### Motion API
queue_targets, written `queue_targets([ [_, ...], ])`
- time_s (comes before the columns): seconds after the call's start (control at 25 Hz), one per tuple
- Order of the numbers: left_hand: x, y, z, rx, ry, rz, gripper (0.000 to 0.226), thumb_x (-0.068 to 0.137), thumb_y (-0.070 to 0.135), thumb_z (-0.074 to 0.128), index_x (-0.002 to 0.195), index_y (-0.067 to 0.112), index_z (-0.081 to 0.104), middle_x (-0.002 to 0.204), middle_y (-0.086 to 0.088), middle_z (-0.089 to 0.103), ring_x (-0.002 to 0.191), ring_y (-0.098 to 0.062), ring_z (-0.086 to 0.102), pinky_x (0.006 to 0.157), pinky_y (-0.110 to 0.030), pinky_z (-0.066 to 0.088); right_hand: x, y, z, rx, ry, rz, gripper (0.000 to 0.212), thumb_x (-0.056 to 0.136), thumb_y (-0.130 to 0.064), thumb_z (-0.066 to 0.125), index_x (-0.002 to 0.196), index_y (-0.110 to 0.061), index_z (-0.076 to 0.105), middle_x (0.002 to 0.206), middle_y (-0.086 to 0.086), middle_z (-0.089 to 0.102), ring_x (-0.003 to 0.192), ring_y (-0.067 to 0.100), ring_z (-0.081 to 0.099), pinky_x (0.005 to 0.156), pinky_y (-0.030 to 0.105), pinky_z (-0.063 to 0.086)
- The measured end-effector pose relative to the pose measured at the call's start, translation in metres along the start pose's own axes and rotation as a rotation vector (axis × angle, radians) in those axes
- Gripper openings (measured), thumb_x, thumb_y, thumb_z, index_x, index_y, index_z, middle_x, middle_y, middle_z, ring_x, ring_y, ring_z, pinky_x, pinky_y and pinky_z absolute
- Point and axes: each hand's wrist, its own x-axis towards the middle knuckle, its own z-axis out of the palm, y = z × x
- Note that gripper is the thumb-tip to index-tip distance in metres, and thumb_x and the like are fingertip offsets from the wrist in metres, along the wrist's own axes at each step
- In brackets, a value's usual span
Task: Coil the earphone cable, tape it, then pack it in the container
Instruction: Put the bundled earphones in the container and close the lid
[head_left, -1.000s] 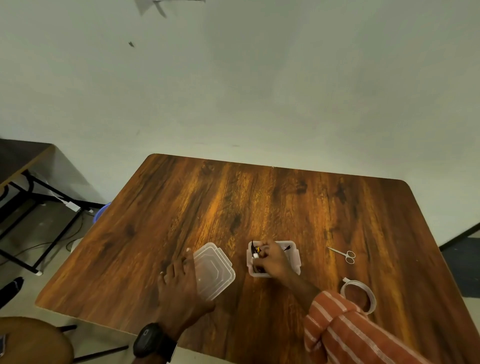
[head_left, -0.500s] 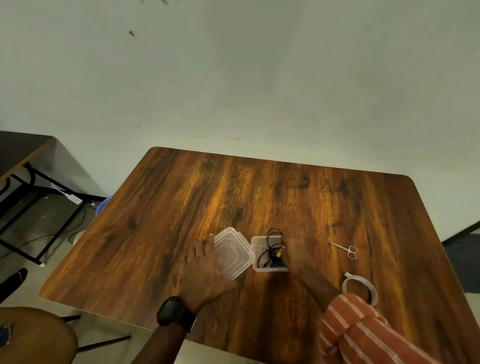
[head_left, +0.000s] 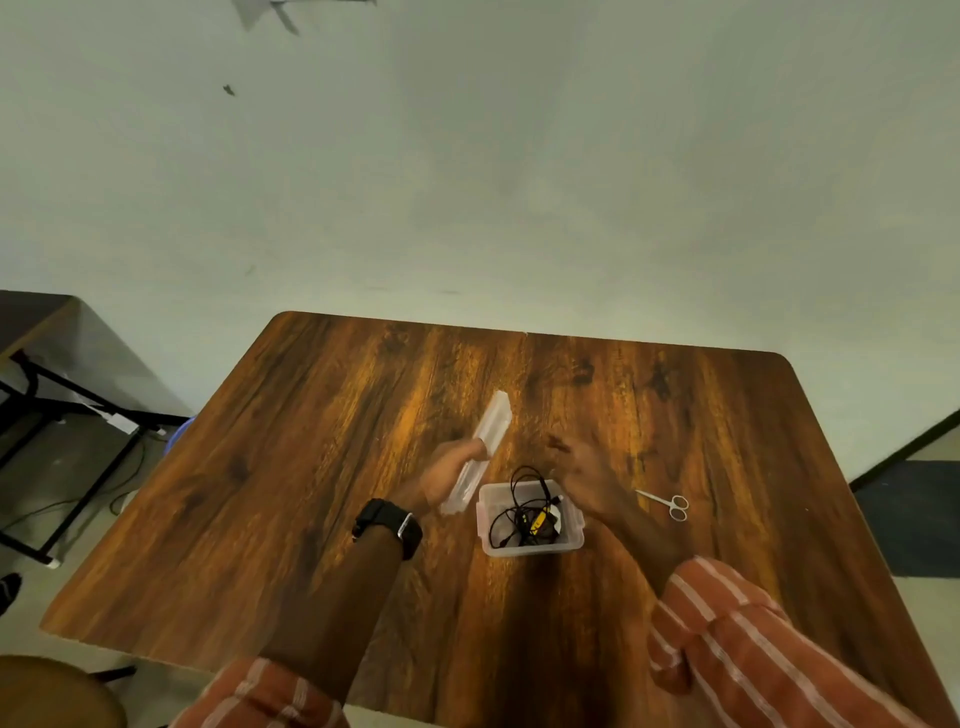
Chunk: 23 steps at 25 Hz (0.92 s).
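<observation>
Head view: lid (head_left: 484, 451) now lifted (left hand (head_left: 451, 474)).

The right hand (head_left: 584, 475) is smeared by motion, so how its fingers lie cannot be told. The lid (head_left: 480, 452) shows edge-on and blurred, its lower end hidden behind the left hand (head_left: 447, 475). The cable (head_left: 522, 512) in the container (head_left: 530, 548) is a dark tangle; any tape is unclear. At 5 and 7 o'clock, both sleeves run off the bottom edge.
</observation>
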Motion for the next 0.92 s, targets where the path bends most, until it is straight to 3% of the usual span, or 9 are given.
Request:
queue_targets([
  [0.08,0.004,0.008,-0.001,-0.211,-0.015,-0.06,0.053,0.059,0.044,0.059,0.102,0.012,0.059,0.093,-0.011,0.057,0.073,-0.02,0.054,0.059,-0.027,0.043,0.013,0.006,0.009,-0.214,-0.125,0.008,0.041,0.086,-0.017,0.058,0.127,-0.021,0.056,0.119,-0.008,0.06,0.105,0.01,0.056,0.085,0.018,0.044],
  [0.2,0.013,0.0,-0.001,-0.374,-0.042,-0.076,0.053,0.059,0.038,0.061,0.102,0.008,0.06,0.087,-0.011,0.057,0.07,-0.022,0.054,0.06,-0.029,0.042,0.013,0.014,0.022,-0.324,-0.242,-0.015,0.038,0.086,-0.017,0.053,0.123,-0.028,0.057,0.12,0.001,0.065,0.109,0.02,0.061,0.092,0.038,0.052],
  [0.4,0.018,-0.018,0.002,-0.601,0.021,0.005,0.037,0.067,0.028,0.055,0.097,0.007,0.058,0.085,-0.011,0.056,0.071,-0.025,0.056,0.066,-0.034,0.045,-0.016,0.035,0.036,-0.682,-0.093,-0.288,0.046,0.09,-0.009,0.058,0.134,-0.019,0.057,0.139,0.004,0.057,0.129,0.024,0.05,0.107,0.037,0.041],
  [0.52,0.021,-0.027,0.004,-0.7,-0.003,-0.018,0.038,0.07,0.026,0.05,0.102,0.007,0.056,0.088,-0.012,0.057,0.076,-0.025,0.058,0.068,-0.036,0.049,-0.02,0.044,0.041,-0.882,-0.252,-0.189,0.037,0.096,-0.016,0.05,0.131,-0.015,0.06,0.14,0.014,0.054,0.129,0.033,0.047,0.107,0.043,0.04],
  [0.68,0.029,-0.038,0.015,-0.742,0.021,-0.137,0.047,0.076,0.019,0.047,0.121,0.009,0.054,0.113,-0.02,0.063,0.101,-0.037,0.061,0.086,-0.049,0.052,-0.019,0.039,0.053,-0.932,-0.224,-0.198,0.038,0.094,-0.023,0.057,0.131,-0.016,0.06,0.138,0.008,0.055,0.129,0.025,0.045,0.109,0.04,0.037],
  [0.8,0.034,-0.038,0.025,-0.597,0.13,-0.132,0.037,0.078,0.01,0.051,0.115,0.009,0.058,0.112,-0.022,0.067,0.092,-0.036,0.067,0.07,-0.042,0.058,-0.024,0.036,0.043,-0.784,-0.116,-0.233,0.038,0.091,-0.023,0.058,0.129,-0.021,0.062,0.137,0.003,0.056,0.125,0.02,0.048,0.104,0.035,0.044],
  [0.92,0.04,-0.033,0.032,-0.454,0.173,-0.06,0.031,0.079,0.0,0.056,0.108,0.01,0.059,0.113,-0.021,0.065,0.097,-0.036,0.065,0.077,-0.045,0.058,-0.025,0.039,0.017,-0.646,-0.015,-0.276,0.031,0.092,-0.02,0.052,0.118,-0.024,0.068,0.116,0.0,0.069,0.105,0.019,0.06,0.084,0.033,0.051],
])
